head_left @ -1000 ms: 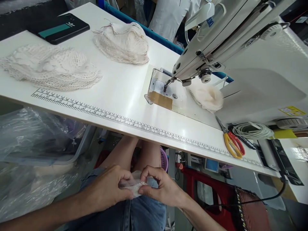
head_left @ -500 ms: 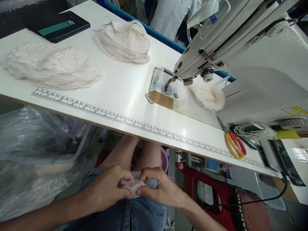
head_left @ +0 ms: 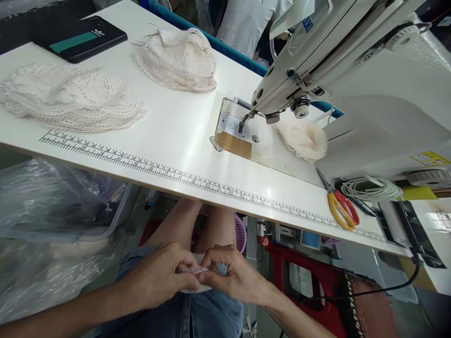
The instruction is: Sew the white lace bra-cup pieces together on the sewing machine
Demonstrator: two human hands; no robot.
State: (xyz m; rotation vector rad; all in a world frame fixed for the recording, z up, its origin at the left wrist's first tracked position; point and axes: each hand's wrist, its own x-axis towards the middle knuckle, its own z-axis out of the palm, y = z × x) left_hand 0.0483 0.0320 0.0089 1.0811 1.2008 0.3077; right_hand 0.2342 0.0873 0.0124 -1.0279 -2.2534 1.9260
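Over my lap, my left hand (head_left: pixel 164 272) and my right hand (head_left: pixel 237 274) are pinched close together on a small clear plastic bag (head_left: pixel 199 287). Something whitish shows inside it, too small and too covered by my fingers to name. The thumbs almost meet at its middle. A pale bit of the bag sticks out below the fingertips, and another part shows by my right index finger. Both hands are below the front edge of the white sewing table (head_left: pixel 176 141).
A sewing machine (head_left: pixel 303 89) stands at the right. Two stacks of cream lace pieces (head_left: pixel 70 98) and a phone (head_left: pixel 88 40) lie at the left. Yellow-and-red scissors (head_left: pixel 340 209) rest near the front edge. A plastic-lined bin (head_left: pixel 116 216) and red stool (head_left: pixel 310 281) flank my legs.
My fingertips have drawn nearer each other and cover more of the plastic bag. The whole view has shifted slightly; the table items lie as before.
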